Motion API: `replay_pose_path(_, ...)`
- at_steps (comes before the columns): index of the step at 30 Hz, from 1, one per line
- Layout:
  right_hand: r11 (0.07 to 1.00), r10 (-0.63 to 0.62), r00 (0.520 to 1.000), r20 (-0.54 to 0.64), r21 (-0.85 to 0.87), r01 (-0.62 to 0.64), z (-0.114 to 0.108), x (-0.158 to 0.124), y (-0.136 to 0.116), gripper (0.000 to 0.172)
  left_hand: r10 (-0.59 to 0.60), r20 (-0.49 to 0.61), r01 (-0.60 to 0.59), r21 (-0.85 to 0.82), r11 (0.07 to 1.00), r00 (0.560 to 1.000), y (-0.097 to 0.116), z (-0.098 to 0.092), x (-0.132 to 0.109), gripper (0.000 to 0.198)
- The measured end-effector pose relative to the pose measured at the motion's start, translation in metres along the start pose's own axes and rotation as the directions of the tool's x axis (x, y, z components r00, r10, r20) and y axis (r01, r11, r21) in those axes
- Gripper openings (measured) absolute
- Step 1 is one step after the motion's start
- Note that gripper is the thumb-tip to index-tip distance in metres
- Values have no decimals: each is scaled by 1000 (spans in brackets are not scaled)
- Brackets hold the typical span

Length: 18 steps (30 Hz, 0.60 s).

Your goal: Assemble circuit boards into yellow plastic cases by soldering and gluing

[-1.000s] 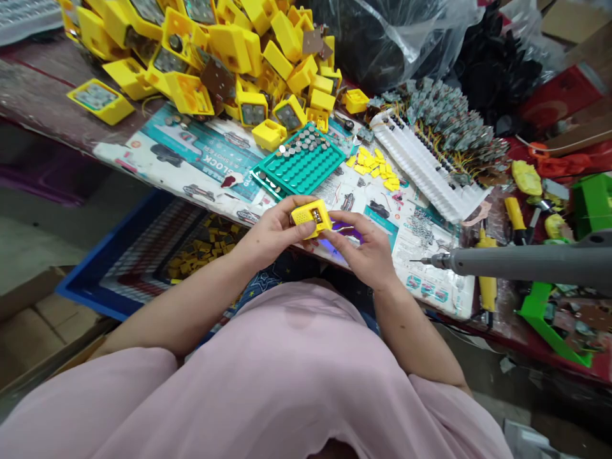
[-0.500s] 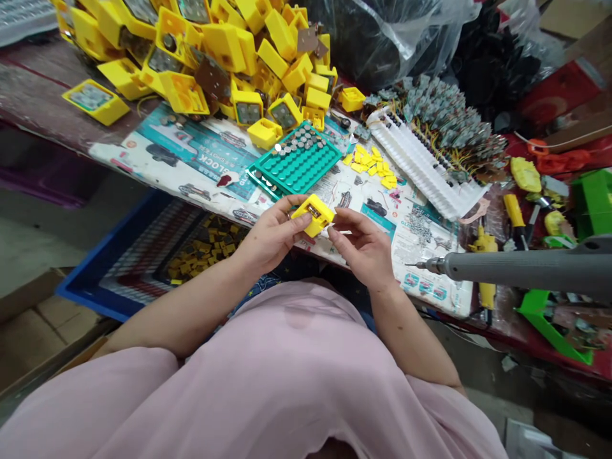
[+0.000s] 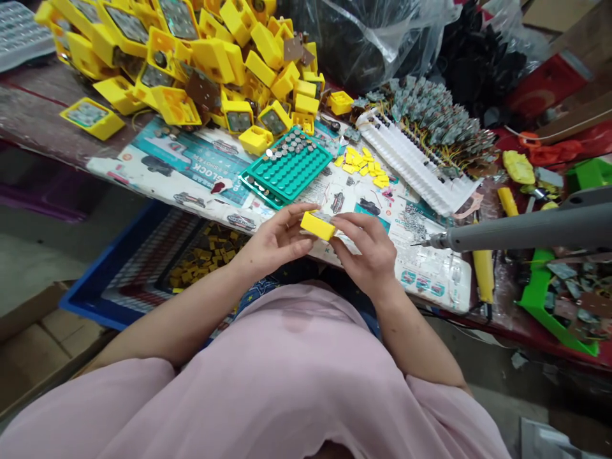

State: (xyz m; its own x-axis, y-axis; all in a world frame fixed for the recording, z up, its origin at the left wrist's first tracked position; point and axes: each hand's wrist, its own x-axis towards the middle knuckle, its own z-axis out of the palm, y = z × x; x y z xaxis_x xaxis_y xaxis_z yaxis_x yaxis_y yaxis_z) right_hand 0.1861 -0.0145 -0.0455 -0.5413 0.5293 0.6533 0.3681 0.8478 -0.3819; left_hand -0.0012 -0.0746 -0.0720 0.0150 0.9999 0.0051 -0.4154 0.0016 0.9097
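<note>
Between my hands, above the table's front edge, is a small yellow plastic case (image 3: 317,225), a smooth yellow side facing me and a greyish face on top. My right hand (image 3: 368,252) grips its right end between thumb and fingers. At the left end, the fingers of my left hand (image 3: 275,245) curve around its far side, with the thumb lower and apart from it. Just beyond lies a green tray (image 3: 291,169) with round dimples, partly filled with small silvery discs, on top of another tray. Small flat yellow pieces (image 3: 363,162) are scattered to its right.
Yellow cases (image 3: 215,60) are heaped at the back left. A white ribbed rack (image 3: 415,162) holds wired grey parts. A grey powered screwdriver (image 3: 502,236) juts in from the right, above a green bin (image 3: 530,306). A blue crate (image 3: 95,303) with small yellow-black pieces sits below left.
The yellow case has been turned over: its open side with metal contacts faced up before, and a plain side shows now. My right hand has closed on it; my left thumb has come off.
</note>
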Motion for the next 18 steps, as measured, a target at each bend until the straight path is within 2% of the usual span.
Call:
replay_pose_path(3,987,-135,991,20,-86,136,-5,-2,-1,43,-33,12,34,-78,996,999,-2,2,-1,52)
replay_pose_path(7,994,-106,994,27,-20,107,-8,-3,-6,50,-76,-11,74,-127,989,997,-3,7,0,59)
replay_pose_path(13,989,-132,989,66,-57,136,-12,1,-4,27,-125,6,124,-138,983,992,-1,10,1,66)
replay_pose_path(18,989,-127,989,72,-68,132,-9,1,-2,24,-164,-19,158,-185,970,986,-1,14,4,65)
